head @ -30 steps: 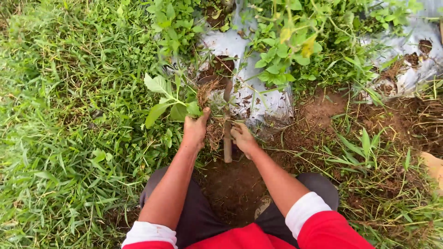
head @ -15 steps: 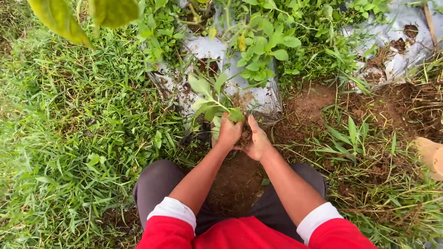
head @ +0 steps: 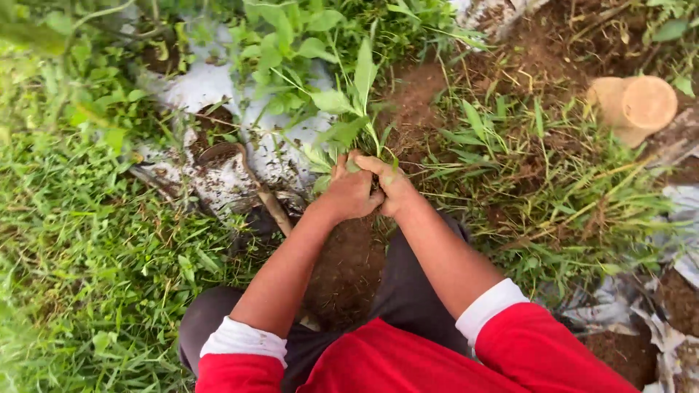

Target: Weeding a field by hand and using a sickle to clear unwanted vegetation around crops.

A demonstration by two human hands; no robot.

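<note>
With my left hand (head: 352,191) and right hand (head: 393,185) both clenched around the weed clump (head: 362,120) just right of the wooden-handled trowel (head: 251,182), I judge a low grip and steady straight pull best.

Bare soil (head: 349,269) before the knees lies open; weeds (head: 510,167) crowd elsewhere.

Red sleeves (head: 539,349) with white rolled cuffs (head: 491,307); dark grey trousers (head: 408,291).

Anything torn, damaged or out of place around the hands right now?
Yes. The white plastic sheet left of the clasped left hand and right hand is torn and soil-smeared, and a wooden-handled tool lies across it.
</note>
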